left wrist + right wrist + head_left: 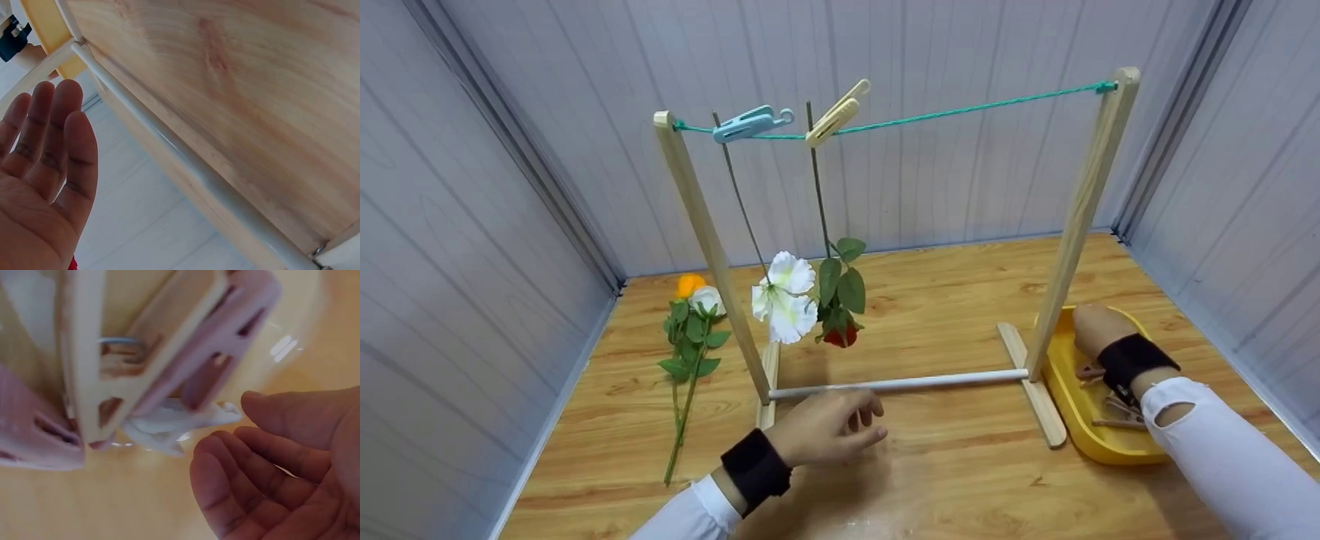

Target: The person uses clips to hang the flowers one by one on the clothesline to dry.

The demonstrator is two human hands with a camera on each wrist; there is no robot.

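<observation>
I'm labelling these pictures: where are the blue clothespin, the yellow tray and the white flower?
blue clothespin (744,125), head view, middle of its body
yellow tray (1117,448), head view, near rim
white flower (784,300), head view, petals

The left hand (829,429) hovered near centre, fingers relaxed; the right hand (281,461) reached far right, fingers loosely extended.

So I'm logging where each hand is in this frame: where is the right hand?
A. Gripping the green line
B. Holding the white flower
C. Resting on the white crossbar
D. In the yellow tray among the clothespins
D: the head view shows the right hand reaching into the yellow tray, and the right wrist view shows its open fingers beside the pink clothespins lying there.
</observation>
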